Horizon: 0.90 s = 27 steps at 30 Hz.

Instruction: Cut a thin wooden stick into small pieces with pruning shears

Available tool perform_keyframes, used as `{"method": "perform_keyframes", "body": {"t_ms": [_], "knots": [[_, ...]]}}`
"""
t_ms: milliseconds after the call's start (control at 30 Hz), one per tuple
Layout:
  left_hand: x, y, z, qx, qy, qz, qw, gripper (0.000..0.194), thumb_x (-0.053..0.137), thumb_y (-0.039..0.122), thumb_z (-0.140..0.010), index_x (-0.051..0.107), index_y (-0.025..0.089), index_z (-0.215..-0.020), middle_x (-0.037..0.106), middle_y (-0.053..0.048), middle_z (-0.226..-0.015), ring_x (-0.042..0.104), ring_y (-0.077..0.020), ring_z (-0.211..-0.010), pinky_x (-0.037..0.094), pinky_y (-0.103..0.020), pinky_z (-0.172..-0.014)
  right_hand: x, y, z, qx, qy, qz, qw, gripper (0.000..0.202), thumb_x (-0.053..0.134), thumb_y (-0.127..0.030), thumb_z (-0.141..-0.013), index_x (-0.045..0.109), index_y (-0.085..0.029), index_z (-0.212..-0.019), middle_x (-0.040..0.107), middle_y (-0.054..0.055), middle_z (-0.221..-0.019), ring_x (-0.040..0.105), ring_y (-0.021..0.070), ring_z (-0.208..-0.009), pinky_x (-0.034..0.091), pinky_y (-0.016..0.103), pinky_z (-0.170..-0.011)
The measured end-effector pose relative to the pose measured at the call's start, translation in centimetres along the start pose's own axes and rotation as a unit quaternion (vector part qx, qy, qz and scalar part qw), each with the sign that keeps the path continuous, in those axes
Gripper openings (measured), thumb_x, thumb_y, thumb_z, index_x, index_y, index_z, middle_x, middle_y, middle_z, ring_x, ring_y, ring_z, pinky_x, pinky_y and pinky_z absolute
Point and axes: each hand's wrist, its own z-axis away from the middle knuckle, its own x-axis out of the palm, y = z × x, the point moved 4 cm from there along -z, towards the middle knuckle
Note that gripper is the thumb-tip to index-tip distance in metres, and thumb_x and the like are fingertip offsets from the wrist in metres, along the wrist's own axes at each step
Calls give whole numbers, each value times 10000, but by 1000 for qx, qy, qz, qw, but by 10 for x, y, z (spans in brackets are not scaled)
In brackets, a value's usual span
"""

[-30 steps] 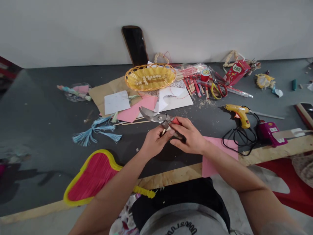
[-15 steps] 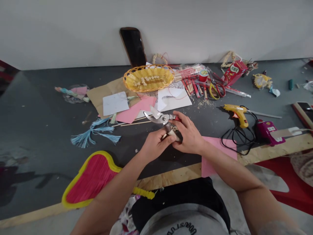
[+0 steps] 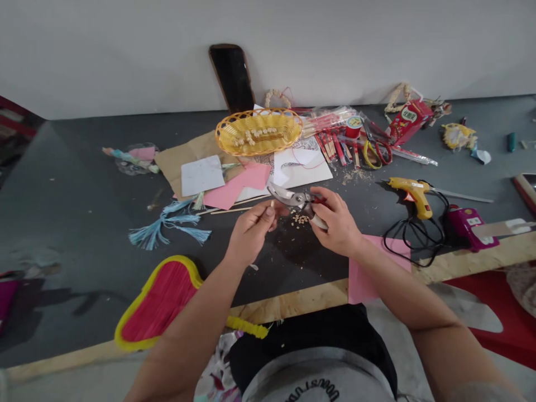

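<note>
My right hand (image 3: 337, 223) is wrapped round the handles of metal pruning shears (image 3: 298, 199), whose blades point left. Between the thumb and fingers of my left hand (image 3: 251, 229) is a small pale stick (image 3: 272, 205), its tip upright just below the blades. A pile of small cut pieces (image 3: 300, 218) lies on the dark table under the shears. Behind the hands stands a yellow woven basket (image 3: 258, 134) with small pale pieces inside. Two thin sticks (image 3: 234, 210) lie left of the shears.
A phone (image 3: 233, 78) leans on the wall. Around the basket are papers (image 3: 202, 177), scissors (image 3: 377, 153) and wrapped sticks (image 3: 330, 120). Blue tassels (image 3: 167, 223) and a yellow-edged red fan (image 3: 161, 301) lie left; a glue gun (image 3: 412, 192) and purple box (image 3: 471, 226) are right.
My left hand has left the shears and moved left, and now pinches a small stick. The shears have shifted right in my right hand, uncovering the pile of pieces. The view has shifted slightly.
</note>
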Motion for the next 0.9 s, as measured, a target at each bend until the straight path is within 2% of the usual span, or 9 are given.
{"method": "perform_keyframes", "body": {"t_ms": [100,200,533,800,900], "knots": [[-1,1,-1,17,16,5,1000,348,729,508,-842,661,171,-899,714,-60,-793,437,-107,-591,371,-257,-561,3,-2,1,-2,-38,45,998,315,541,-163,-839,623,-197,-1142,428,163,-1527,522,337,-1168,459,495,-909],[-2,1,-1,20,23,2,1000,351,739,494,-840,596,175,-821,721,-54,-780,425,-92,-565,357,-238,-545,5,-1,2,-13,-59,77,995,355,526,-160,-841,609,-191,-1185,371,168,-1576,512,343,-1187,447,499,-916],[-9,-2,1,48,27,-81,995,316,674,488,-895,639,175,-865,737,-64,-822,451,-102,-577,365,-237,-552,3,-4,4,-40,-36,109,993,343,555,-201,-867,601,-192,-1207,315,186,-1607,498,344,-1214,395,521,-1006],[-2,7,4,50,20,-132,990,336,669,516,-888,669,180,-884,738,-46,-771,486,-110,-566,391,-238,-564,5,-5,4,-49,-32,110,992,331,566,-209,-872,602,-188,-1200,316,193,-1603,504,345,-1204,402,520,-1008],[-1,9,4,55,17,-133,989,331,679,515,-880,668,185,-903,752,-50,-794,546,-126,-604,415,-248,-598,6,-5,4,-53,-29,106,992,327,564,-217,-878,605,-180,-1200,334,195,-1595,516,346,-1187,418,517,-989]]}}
